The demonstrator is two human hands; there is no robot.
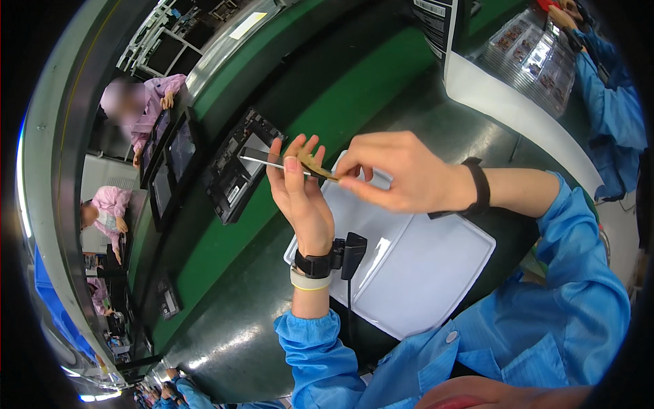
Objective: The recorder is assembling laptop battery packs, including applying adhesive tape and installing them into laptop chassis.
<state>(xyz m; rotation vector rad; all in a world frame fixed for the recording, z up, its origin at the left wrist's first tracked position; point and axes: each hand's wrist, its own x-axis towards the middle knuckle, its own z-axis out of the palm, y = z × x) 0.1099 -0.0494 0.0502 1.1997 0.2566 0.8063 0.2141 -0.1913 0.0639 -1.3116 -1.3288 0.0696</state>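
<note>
My left hand (pixel 300 194) is raised, fingers upright, holding a thin flat metal strip (pixel 262 159) edge-on. My right hand (pixel 398 174) comes in from the right and pinches a small tan flexible piece (pixel 315 165) that lies against the strip at my left fingertips. Both hands hover above a white rectangular tray (pixel 422 273). A black device is strapped to my left wrist, and a black band circles my right wrist.
A green conveyor belt (pixel 225 238) carries a black frame assembly (pixel 235 174) and dark panels (pixel 170 163). People in pink coats sit at the far left. A person in blue works at clear compartment trays (pixel 535 58) top right.
</note>
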